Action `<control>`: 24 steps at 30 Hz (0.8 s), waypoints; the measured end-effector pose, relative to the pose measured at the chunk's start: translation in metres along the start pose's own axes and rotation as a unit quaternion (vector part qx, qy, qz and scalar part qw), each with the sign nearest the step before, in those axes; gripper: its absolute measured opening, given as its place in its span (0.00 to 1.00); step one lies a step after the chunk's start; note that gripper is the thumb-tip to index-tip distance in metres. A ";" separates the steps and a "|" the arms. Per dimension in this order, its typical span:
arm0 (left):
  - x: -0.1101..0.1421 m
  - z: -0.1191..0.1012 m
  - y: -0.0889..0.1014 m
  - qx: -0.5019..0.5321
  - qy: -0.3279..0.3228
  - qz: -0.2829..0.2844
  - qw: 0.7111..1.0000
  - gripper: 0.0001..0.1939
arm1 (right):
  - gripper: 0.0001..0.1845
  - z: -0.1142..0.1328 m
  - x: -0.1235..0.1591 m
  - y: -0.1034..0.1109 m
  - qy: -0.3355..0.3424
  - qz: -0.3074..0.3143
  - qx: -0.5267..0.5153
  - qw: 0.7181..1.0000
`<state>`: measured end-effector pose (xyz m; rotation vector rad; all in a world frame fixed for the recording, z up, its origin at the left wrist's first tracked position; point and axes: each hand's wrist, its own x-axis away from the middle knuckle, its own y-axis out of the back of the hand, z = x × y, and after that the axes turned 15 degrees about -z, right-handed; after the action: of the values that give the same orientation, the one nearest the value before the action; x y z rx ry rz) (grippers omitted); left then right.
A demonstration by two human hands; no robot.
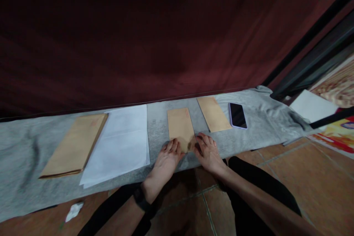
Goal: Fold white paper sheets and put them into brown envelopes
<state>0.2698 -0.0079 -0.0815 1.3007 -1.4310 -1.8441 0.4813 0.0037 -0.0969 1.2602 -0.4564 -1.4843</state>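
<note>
A brown paper envelope (180, 123) with small red print at its upper right lies on the grey cloth in front of me. My left hand (170, 153) rests over its lower left corner, fingers bent together and pressed on the paper. At the lower right edge, my right hand (207, 151) has its fingers curled with the thumb side against the envelope's border. Both hands appear closed on the envelope's near end; the fingertips beneath are partly hidden. A second brown envelope (214, 114) lies flat to the right, apart from my right hand.
On the left are white paper sheets (121, 143) and a thick stack of brown envelopes (74, 143). A phone (238, 115) lies at the right on the grey cloth (265, 121). Dark red fabric (166, 44) hangs behind. A crumpled white scrap (74, 211) is on the tiled floor.
</note>
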 end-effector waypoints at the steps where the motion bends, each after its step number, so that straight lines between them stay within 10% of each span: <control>1: -0.002 -0.001 0.002 0.003 -0.003 0.002 1.000 0.18 | 0.20 -0.003 -0.004 -0.003 -0.015 -0.001 -0.033 0.999; 5: -0.007 -0.007 0.007 0.016 0.001 -0.011 1.000 0.22 | 0.12 -0.012 -0.020 -0.008 -0.172 -0.008 -0.257 0.951; 10: -0.014 -0.012 0.012 0.031 0.040 -0.068 0.996 0.21 | 0.18 0.000 -0.036 0.012 -0.373 0.069 -0.546 0.747; 12: -0.019 -0.010 0.015 0.071 0.073 -0.101 0.990 0.19 | 0.22 0.009 -0.040 0.021 -0.378 0.078 -0.588 0.711; 16: -0.034 -0.002 0.028 0.237 0.281 -0.165 0.915 0.11 | 0.23 0.017 -0.043 0.027 -0.282 0.059 -0.559 0.777; 20: -0.048 0.001 0.035 0.492 0.510 -0.214 0.672 0.10 | 0.28 0.015 -0.038 0.027 -0.110 0.010 -0.387 0.916; 24: -0.043 -0.012 0.023 0.654 0.561 -0.185 0.472 0.17 | 0.36 0.019 -0.025 0.017 0.102 -0.006 -0.205 0.973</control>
<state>0.2958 0.0131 -0.0436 2.7221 -1.4970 0.7909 0.4690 0.0136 -0.0644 1.0685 -0.0014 -1.3542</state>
